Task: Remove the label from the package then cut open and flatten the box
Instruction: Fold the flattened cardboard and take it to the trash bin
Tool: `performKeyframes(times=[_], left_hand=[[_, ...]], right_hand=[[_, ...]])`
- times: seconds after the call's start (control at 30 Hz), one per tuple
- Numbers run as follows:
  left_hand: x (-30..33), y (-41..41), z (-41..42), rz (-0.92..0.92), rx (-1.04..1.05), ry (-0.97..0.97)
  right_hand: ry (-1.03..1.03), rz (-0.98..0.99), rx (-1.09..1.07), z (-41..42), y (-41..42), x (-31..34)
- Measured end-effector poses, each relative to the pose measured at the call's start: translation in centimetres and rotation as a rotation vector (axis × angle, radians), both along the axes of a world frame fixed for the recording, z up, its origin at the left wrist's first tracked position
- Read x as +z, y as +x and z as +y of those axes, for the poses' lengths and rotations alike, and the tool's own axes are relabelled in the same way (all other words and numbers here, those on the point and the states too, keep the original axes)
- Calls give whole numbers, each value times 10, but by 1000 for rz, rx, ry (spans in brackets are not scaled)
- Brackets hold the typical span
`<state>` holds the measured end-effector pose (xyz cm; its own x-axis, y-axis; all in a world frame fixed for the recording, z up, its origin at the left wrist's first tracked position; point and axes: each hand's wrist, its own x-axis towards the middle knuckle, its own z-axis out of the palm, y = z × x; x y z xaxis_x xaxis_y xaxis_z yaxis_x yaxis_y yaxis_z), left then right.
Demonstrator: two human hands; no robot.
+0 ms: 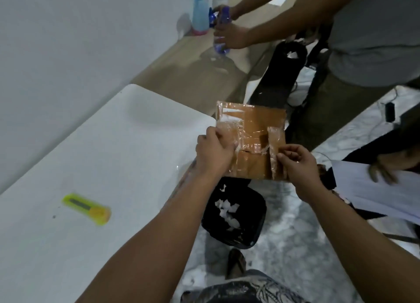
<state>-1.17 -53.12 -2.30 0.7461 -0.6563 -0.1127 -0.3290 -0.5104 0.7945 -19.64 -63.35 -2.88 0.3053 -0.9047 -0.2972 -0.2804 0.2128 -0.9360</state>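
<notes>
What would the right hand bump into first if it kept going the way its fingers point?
Probably the taped cardboard box: the right hand already pinches a tape strip on it.

Single head-worn wide-angle view, looking forward and down from close above the person's forearms. Frame covers the white worktop (95,157) at left and the floor (295,246) at right.
</notes>
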Motion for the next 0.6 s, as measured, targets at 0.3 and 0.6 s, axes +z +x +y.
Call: performKeyframes(times=[0.3,0.6], left_hand=[[-133,-72,-5,143,-46,341],[-280,-85,28,236,-108,687]], right_hand=[[329,210,-20,6,-73,-136],[468,443,50,45,-81,-286]])
